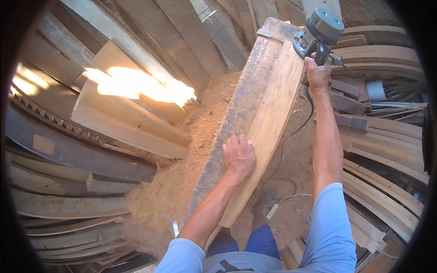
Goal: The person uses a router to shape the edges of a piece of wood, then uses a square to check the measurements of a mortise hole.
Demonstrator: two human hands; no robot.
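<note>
Cord (291, 132) vanishes behind plank (268, 118).

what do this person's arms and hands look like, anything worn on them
Both arms are bare from above the elbow down. Short light-blue sleeves cover the upper arms: the left sleeve and the right sleeve. The left hand and right hand are bare: no gloves, and no watch, band or ring is visible on either wrist or hand.

A long, pale curved wooden plank (268, 118) lies on a worn grey beam (236, 113), running from near centre to far right. A grey electric router (318, 32) sits upright at the plank's far end.
</note>
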